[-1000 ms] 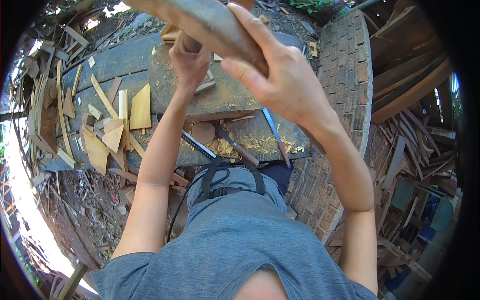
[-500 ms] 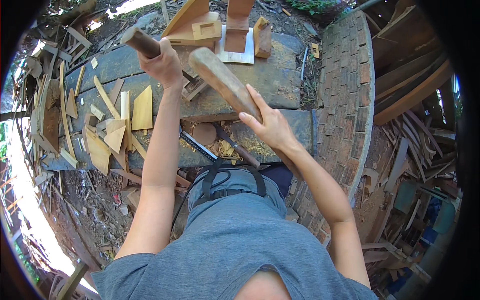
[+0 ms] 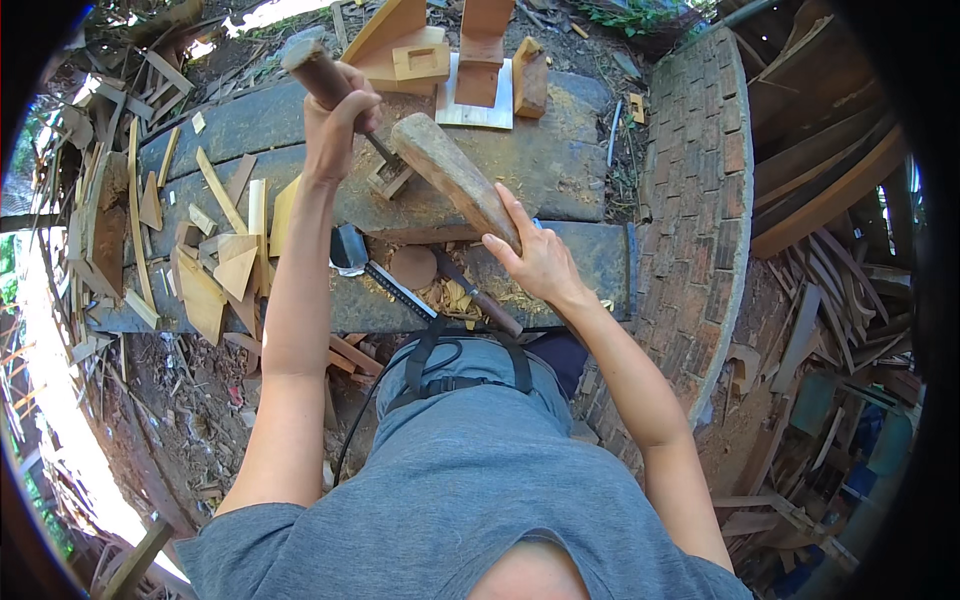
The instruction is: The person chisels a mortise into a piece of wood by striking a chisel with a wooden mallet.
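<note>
Calling 12 straight ahead of my waist here. Closest to me is my grey T-shirt [image 3: 460, 470], with a buckled dark strap [image 3: 455, 385] across the front. Just past that, at 12, a wooden-handled knife [image 3: 492, 308] lies at an angle on the near part of the bench [image 3: 590, 262], in among curly pale shavings [image 3: 455, 298]. Round at 11 there's a brown wooden disc [image 3: 413, 266] right beside the knife, plus a black marked ruler [image 3: 402, 291] lying slantwise.

My right hand [image 3: 540, 262] is out at 1 o'clock, wrapped round a chunky wooden mallet [image 3: 455, 175], thumb and forefinger laid along it, fat end up and away from me. Over toward 11 sits a small wooden block [image 3: 390, 182] on the raised plank of the bench. My left hand [image 3: 345, 115], also at 11 but further out, is in a fist round the handle of a chisel [image 3: 318, 72]; it's tilted, with the metal end down at the block. Can't tell how deep it's in, if at all. Hands are well apart from each other.

Loads of offcuts [image 3: 203, 300] at 10, bricks [image 3: 690, 220] at 2. Far end, around 12: a pale board [image 3: 475, 113] under a bent reddish piece [image 3: 480, 60], then green leaves [image 3: 630, 15] out at 1.
</note>
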Motion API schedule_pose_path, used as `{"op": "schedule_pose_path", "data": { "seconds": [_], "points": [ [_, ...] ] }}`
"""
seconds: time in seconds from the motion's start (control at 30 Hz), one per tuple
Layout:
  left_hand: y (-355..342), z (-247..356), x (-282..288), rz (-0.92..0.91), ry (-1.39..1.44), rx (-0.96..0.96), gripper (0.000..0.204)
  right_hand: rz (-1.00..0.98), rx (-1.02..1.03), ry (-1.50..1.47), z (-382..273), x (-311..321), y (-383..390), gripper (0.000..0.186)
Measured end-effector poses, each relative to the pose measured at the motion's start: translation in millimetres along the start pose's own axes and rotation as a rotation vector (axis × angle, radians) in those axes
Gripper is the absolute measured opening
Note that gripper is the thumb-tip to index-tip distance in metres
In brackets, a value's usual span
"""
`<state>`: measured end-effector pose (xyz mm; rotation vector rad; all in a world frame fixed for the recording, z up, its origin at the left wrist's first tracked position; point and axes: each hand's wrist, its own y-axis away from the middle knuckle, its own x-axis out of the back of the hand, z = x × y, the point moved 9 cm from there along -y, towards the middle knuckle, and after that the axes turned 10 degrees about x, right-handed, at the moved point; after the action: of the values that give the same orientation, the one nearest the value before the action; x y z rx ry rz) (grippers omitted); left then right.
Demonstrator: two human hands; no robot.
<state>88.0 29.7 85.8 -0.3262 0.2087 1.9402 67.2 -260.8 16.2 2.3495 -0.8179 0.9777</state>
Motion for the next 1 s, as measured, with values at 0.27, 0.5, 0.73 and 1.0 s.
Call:
{"op": "schedule_pose_path", "data": {
  "seconds": [0.27, 0.5, 0.73, 1.0],
  "points": [
    [-10.3, 12.6, 41.5, 0.015, 0.362, -0.024, 0.016, 0.01, -0.013, -0.02, -0.4, -2.7, 0.7, 0.079],
    [-11.0, 8.7, 38.9, 0.269, 0.259, -0.137, 0.012, -0.003, -0.034, -0.158, 9.0, -6.0, -3.2, 0.08],
    [-15.7, -3.5, 25.3, 0.307, 0.187, -0.087, 0.014, -0.037, -0.089, -0.429, 14.2, -3.9, -5.7, 0.08],
    [-27.6, -4.6, 19.9, 0.373, -0.004, -0.046, 0.013, -0.121, -0.179, -0.463, 6.9, -1.5, -1.2, 0.08]
  ]
}}
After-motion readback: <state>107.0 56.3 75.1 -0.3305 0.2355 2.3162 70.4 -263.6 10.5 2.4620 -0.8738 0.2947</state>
